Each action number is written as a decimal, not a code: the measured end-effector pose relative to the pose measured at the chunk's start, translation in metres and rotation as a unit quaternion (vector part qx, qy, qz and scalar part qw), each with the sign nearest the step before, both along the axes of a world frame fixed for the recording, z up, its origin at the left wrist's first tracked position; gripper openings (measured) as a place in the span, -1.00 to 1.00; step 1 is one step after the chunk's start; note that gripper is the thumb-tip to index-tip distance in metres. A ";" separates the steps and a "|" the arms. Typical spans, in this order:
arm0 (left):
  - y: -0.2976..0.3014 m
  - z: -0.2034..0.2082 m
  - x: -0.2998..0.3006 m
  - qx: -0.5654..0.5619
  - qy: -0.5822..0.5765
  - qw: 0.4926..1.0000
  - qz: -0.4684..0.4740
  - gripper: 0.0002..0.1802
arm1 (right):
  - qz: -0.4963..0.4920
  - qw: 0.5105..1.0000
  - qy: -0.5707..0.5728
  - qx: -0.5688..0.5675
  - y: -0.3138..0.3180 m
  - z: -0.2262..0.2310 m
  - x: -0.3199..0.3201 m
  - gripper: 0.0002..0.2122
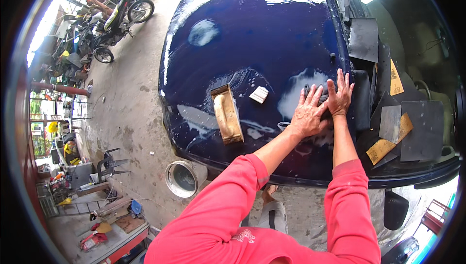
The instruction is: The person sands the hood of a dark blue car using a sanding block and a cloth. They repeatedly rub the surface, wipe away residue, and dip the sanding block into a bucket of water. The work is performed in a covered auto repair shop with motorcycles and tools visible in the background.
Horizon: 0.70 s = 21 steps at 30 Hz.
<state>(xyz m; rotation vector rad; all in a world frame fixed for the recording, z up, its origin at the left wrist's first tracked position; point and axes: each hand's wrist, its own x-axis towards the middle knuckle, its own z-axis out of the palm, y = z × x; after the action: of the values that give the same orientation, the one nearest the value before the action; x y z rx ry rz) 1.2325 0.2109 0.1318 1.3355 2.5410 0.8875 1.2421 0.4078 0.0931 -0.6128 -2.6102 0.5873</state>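
Note:
Both my hands lie on the dark blue car hood point(272, 35), side by side near the windshield edge. My left hand point(307, 114) has its fingers stretched out over a crumpled dark grey pad or cloth point(319, 90), mostly hidden beneath them. Beside it, touching it, my right hand point(341, 94) is flat with fingers spread, its left edge at the same pad. Around them the paint shows a pale dull patch point(294, 96). Farther left on the hood rest a small whitish block point(259, 95) and a wooden sanding board with a handle point(224, 111).
Grey and yellow-brown sandpaper sheets point(421, 128) lie over the windshield base at right. A bucket point(186, 178) stands on the floor by the hood's front corner. Motorcycles point(116, 21), a dark chair point(109, 168) and a cluttered bench point(114, 237) are on the left.

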 end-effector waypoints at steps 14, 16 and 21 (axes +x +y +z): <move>-0.137 -0.038 -0.045 -0.099 0.090 0.967 0.216 -0.39 | -0.023 0.993 -0.094 0.073 -0.173 0.032 0.119 -0.03; -0.152 -0.046 -0.029 -0.004 0.116 0.975 0.188 -0.46 | -0.007 0.995 -0.064 0.077 -0.177 0.029 0.132 -0.13; -0.199 -0.047 0.012 0.054 0.086 0.991 0.088 -0.51 | -0.003 0.995 -0.079 0.059 -0.167 0.023 0.138 -0.16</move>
<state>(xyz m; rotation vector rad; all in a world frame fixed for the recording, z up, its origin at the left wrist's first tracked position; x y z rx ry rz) 1.2441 0.0119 0.0846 1.2836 2.8159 0.9959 1.3804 0.2412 0.1161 -0.6525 -2.7647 0.3947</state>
